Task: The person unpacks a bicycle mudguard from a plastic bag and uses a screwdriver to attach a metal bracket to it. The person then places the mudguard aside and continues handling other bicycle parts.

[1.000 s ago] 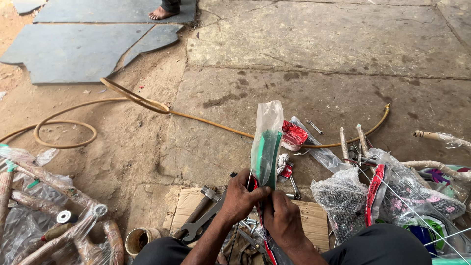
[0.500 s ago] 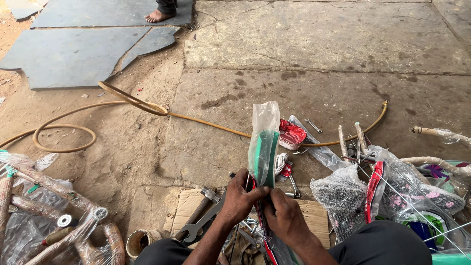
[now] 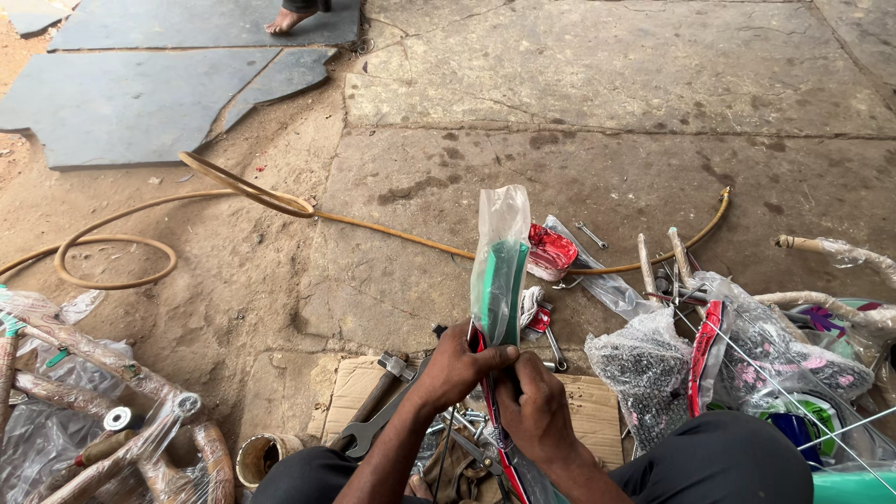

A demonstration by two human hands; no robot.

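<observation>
A cracked concrete and dirt floor (image 3: pixel 597 84) is seen from above, with dark stone slabs (image 3: pixel 149 93) at the far left, where a bare foot (image 3: pixel 291 19) of another person rests. A tan hose (image 3: pixel 233 201) is looped across the ground. Near the bottom centre, a green curved part wrapped in a clear plastic bag (image 3: pixel 500 271) is held upright, just above a flattened piece of cardboard (image 3: pixel 588 397). The left hand (image 3: pixel 459 366) is closed around the lower end of the bag, thumb laid across it, while the right hand (image 3: pixel 532 411) is pinched on the same lower end just beneath, touching the left. A hammer (image 3: pixel 383 383) and a wrench (image 3: pixel 378 425) lie on the cardboard beside the left forearm. A bag of small dark parts (image 3: pixel 639 373) sits to the right, and plastic-wrapped tubes (image 3: pixel 103 411) are piled at the lower left.
</observation>
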